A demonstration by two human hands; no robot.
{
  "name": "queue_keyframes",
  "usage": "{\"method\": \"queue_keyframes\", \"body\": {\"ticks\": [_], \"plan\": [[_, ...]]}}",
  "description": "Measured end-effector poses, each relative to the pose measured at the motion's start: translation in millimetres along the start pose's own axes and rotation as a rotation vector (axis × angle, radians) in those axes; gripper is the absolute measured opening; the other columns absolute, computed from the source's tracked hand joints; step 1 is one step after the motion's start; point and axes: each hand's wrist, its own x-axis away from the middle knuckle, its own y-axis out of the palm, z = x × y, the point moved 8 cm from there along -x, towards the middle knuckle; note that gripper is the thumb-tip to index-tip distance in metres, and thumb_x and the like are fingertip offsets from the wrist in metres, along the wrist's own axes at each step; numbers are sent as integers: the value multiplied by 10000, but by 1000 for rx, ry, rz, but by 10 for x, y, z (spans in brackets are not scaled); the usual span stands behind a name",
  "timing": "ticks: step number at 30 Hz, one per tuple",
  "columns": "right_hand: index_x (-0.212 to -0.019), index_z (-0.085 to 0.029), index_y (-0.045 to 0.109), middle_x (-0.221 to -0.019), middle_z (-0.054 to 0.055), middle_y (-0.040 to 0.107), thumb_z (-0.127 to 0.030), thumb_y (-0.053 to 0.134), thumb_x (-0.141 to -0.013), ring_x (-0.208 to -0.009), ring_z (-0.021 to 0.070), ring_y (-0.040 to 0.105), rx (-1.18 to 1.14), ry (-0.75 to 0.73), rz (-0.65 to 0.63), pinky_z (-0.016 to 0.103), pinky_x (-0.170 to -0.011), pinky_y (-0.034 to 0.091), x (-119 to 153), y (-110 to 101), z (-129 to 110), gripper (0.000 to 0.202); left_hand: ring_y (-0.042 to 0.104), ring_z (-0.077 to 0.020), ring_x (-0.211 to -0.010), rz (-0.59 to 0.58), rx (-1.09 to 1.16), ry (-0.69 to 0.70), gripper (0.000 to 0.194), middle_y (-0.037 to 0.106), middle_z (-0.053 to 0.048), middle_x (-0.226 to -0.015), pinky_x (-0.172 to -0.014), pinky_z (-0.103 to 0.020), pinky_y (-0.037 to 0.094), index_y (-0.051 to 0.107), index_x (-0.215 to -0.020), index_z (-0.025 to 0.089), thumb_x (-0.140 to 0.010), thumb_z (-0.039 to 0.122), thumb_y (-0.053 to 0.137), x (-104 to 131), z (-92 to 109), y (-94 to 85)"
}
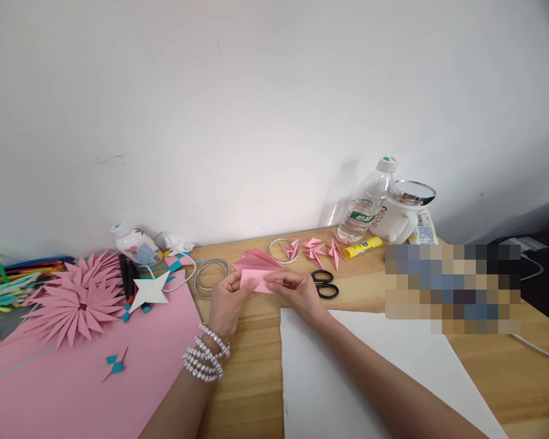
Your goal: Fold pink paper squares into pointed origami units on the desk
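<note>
A small piece of pink paper (258, 283) is held up between both hands over the wooden table. My left hand (231, 296) pinches its left side with thumb and fingers. At the right edge, my right hand (299, 291) pinches the same paper. Behind it lie more pink paper sheets (256, 260), partly hidden by the held piece. A pair of scissors with black handles (324, 285) lies just beyond my right hand; its blades are not visible. Several small folded pink paper pieces (315, 251) sit further back.
Metal rings (205, 277), a yellow glue stick (362, 247), a water bottle (366, 204) and a white mug (396, 219) stand or lie toward the back. Spiky pink paper flowers (75, 302) and a white paper star (150, 291) rest at left. White board (348, 378) lies under my right arm.
</note>
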Motion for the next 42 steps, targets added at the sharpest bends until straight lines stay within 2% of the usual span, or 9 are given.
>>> {"method": "queue_keyframes", "body": {"ticks": [5,10,20,28,32,37,42], "plan": [[-808,-214,702,-770,42,664,-312,662,-641,-741,182,568,27,32,7,302,-664,448,3,-3,24,198,644,-175,-713,25,16,-18,321,700,-74,-813,-660,-274,526,643,-874,106,-594,249,707,-5,-39,-33],[-869,-222,693,-824,48,664,-352,644,-657,-783,194,567,3,51,-43,317,-699,449,16,43,11,253,643,-195,-712,51,51,-35,305,700,-79,-790,-626,-298,532,658,-827,102,-588,284,707,-17,-68,-68],[-927,-240,671,-910,48,639,-340,615,-699,-800,183,560,39,37,-87,311,-740,434,24,60,24,255,645,-186,-661,92,-6,-47,309,705,-69,-736,-622,-292,532,660,-805,105,-555,273,728,7,-62,-66],[-937,-239,663,-895,51,625,-326,612,-702,-806,182,547,83,50,-177,302,-731,422,46,141,-48,256,638,-178,-579,156,-55,-45,285,695,-54,-650,-516,-262,521,677,-744,110,-546,309,727,1,-68,-144],[-927,-236,666,-926,54,619,-331,634,-680,-839,188,543,43,50,-177,298,-730,418,48,157,-56,267,639,-176,-609,167,-7,-55,310,697,-59,-683,-557,-261,522,676,-775,107,-531,287,738,-8,-78,-154],[-932,-242,664,-962,55,612,-315,596,-716,-914,203,528,53,6,-131,316,-781,406,39,128,-109,239,635,-175,-717,87,116,-95,307,694,-80,-801,-661,-274,521,662,-828,104,-563,245,727,11,-84,-51],[-978,-247,647,-1038,58,564,-242,567,-743,-976,199,510,102,-18,-205,326,-856,379,44,179,-148,248,623,-153,-683,35,118,-98,270,690,-78,-815,-623,-250,515,660,-833,108,-609,255,698,29,-92,7]]}}
